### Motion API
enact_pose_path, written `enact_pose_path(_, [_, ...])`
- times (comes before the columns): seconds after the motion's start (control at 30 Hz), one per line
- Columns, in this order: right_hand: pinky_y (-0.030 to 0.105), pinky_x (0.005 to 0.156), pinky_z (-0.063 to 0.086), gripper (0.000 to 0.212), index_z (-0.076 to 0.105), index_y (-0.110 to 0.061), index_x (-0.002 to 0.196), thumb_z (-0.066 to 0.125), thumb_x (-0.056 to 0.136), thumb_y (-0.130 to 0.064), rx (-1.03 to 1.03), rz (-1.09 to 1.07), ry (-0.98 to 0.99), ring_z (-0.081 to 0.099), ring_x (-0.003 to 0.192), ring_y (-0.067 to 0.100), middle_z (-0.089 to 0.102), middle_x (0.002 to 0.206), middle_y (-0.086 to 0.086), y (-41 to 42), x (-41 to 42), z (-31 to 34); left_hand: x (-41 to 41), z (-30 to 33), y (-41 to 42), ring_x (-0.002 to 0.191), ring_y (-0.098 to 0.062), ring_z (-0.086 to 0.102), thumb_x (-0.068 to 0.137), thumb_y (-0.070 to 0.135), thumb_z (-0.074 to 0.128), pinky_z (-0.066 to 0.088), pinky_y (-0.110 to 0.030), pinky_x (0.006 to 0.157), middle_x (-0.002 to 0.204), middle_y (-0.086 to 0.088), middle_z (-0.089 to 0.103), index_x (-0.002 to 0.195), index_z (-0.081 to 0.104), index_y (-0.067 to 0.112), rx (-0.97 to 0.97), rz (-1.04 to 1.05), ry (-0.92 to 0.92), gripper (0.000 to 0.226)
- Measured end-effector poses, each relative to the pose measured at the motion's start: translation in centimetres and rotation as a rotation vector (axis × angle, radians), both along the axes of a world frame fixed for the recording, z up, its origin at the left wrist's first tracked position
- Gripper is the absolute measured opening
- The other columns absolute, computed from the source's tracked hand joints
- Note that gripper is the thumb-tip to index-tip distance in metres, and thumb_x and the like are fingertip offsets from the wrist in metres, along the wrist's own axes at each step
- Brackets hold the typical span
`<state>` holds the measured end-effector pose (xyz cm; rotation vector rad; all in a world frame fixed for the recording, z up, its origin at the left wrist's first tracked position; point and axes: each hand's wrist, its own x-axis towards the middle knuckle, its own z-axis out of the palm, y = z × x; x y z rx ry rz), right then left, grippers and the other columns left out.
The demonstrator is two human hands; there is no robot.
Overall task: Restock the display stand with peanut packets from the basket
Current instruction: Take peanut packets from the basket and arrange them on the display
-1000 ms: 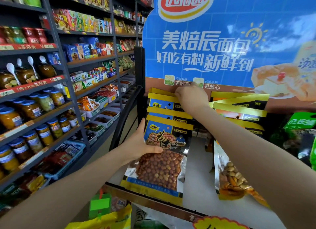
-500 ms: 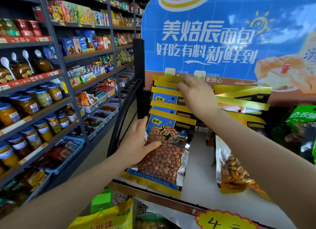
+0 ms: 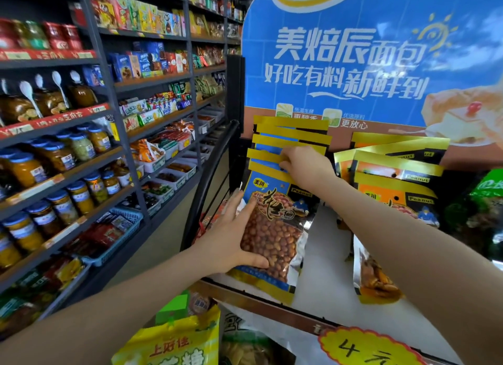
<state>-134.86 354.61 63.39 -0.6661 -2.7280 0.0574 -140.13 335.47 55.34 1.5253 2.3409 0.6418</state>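
Note:
A row of blue-and-yellow peanut packets [image 3: 288, 136] leans in a stack on the display stand's white shelf [image 3: 324, 269]. The front packet [image 3: 275, 236], clear-windowed and full of red peanuts, stands upright. My left hand [image 3: 231, 242] holds its lower left side, thumb across the front. My right hand [image 3: 304, 166] pinches the yellow top edges of the packets at the front of the stack. The basket is out of view.
Orange-and-black peanut packets [image 3: 394, 174] stand in a second stack to the right, green bags [image 3: 487, 201] beyond. The blue bread poster [image 3: 353, 51] backs the stand. Shelves of jars [image 3: 54, 160] and snacks run along the left aisle. A yellow bag [image 3: 174, 343] sits below.
My left hand slid lower along the front packet's left side. My right hand dropped from the rear packets' tops to the front ones. The view shifted closer to the stand.

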Motion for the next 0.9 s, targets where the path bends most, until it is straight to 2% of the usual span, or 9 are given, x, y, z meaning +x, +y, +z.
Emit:
enact_pose_path(0.2, [0.034, 0.062, 0.033, 0.022, 0.054, -0.005, 0.109, 0.042, 0.097, -0.020, 0.208, -0.003, 0.137, 0.058, 0.089, 0.037, 0.062, 0.089, 0.018, -1.1, -1.0, 1.5, -0.6, 0.3, 2.1, 0.145, -0.025, -0.003, 0.065, 0.047, 0.078, 0.015, -0.043, 0.116, 0.149, 0.007, -0.035, 0.146, -0.016, 0.030, 0.090, 0.103, 0.063, 0.125])
enact_pose_path(0.33, [0.042, 0.094, 0.036, 0.035, 0.053, -0.006, 0.120, 0.052, 0.092, -0.026, 0.297, 0.047, 0.262, 0.048, 0.114, 0.035, 0.060, 0.119, 0.016, -1.5, 0.1, 0.9, -0.8, 0.4, 2.7, 0.145, -0.027, -0.006, 0.064, 0.043, 0.080, 0.014, -0.041, 0.116, 0.146, -0.004, -0.042, 0.144, -0.024, 0.025, 0.101, 0.144, 0.020, 0.132])
enact_pose_path(0.4, [0.045, 0.105, 0.032, 0.057, 0.042, -0.004, 0.133, 0.062, 0.085, -0.029, 0.191, -0.028, 0.428, 0.039, 0.126, 0.038, 0.046, 0.136, 0.019, -1.6, 1.6, -0.4, -0.5, 0.1, 2.3, 0.145, -0.025, -0.003, 0.064, 0.040, 0.081, 0.017, -0.039, 0.115, 0.150, -0.006, -0.035, 0.142, -0.027, 0.023, 0.130, 0.186, -0.064, 0.134])
enact_pose_path(0.47, [0.044, 0.110, 0.026, 0.072, 0.029, -0.004, 0.140, 0.066, 0.083, -0.029, -0.106, -0.151, 0.551, 0.028, 0.133, 0.038, 0.032, 0.144, 0.020, -1.8, 3.3, -2.0, -0.4, -0.2, 2.1, 0.145, -0.026, 0.005, 0.064, 0.038, 0.082, 0.018, -0.040, 0.114, 0.156, -0.008, -0.016, 0.143, -0.025, 0.018, 0.161, 0.246, -0.156, 0.135])
enact_pose_path(0.57, [0.044, 0.111, 0.026, 0.076, 0.024, -0.004, 0.142, 0.067, 0.083, -0.026, -0.508, -0.275, 0.613, 0.026, 0.134, 0.036, 0.027, 0.144, 0.020, -1.8, 4.0, -3.6, -0.8, -0.3, 2.1, 0.140, -0.028, 0.020, 0.064, 0.037, 0.082, 0.025, -0.045, 0.113, 0.154, -0.013, 0.011, 0.146, -0.004, 0.009, 0.115, 0.296, -0.220, 0.122])
enact_pose_path(0.7, [0.043, 0.110, 0.030, 0.071, 0.019, -0.005, 0.144, 0.059, 0.089, -0.026, -0.665, -0.244, 0.631, 0.026, 0.136, 0.034, 0.020, 0.148, 0.017, -2.2, 2.7, -3.9, -1.2, 0.1, 1.9, 0.131, -0.023, 0.036, 0.066, 0.025, 0.082, 0.035, -0.028, 0.098, 0.143, -0.007, 0.034, 0.136, 0.019, 0.007, 0.129, 0.260, -0.291, 0.097])
enact_pose_path(0.77, [0.046, 0.109, 0.030, 0.069, 0.017, -0.009, 0.145, 0.057, 0.090, -0.024, -0.682, -0.247, 0.677, 0.025, 0.135, 0.037, 0.018, 0.149, 0.017, -2.3, 2.0, -4.2, -1.2, -0.1, 1.8, 0.125, -0.023, 0.042, 0.066, 0.024, 0.083, 0.037, -0.028, 0.090, 0.135, -0.005, 0.041, 0.129, 0.024, 0.011, 0.130, 0.264, -0.300, 0.087])
enact_pose_path(0.83, [0.051, 0.108, 0.031, 0.066, 0.020, -0.013, 0.144, 0.056, 0.090, -0.023, -0.658, -0.261, 0.725, 0.024, 0.132, 0.039, 0.019, 0.147, 0.016, -2.5, 1.3, -4.4, -1.4, -0.5, 1.8, 0.126, -0.023, 0.042, 0.063, 0.027, 0.084, 0.040, -0.034, 0.097, 0.136, -0.006, 0.042, 0.129, 0.024, 0.013, 0.161, 0.293, -0.290, 0.090])
enact_pose_path(0.9, [0.051, 0.106, 0.032, 0.061, 0.023, -0.014, 0.143, 0.055, 0.091, -0.021, -0.661, -0.272, 0.776, 0.023, 0.132, 0.039, 0.021, 0.147, 0.016, -2.8, 0.6, -4.2, -1.6, -0.4, 1.9, 0.134, -0.025, 0.034, 0.063, 0.027, 0.084, 0.033, -0.040, 0.109, 0.147, -0.008, 0.033, 0.141, 0.013, 0.014, 0.211, 0.306, -0.288, 0.107])
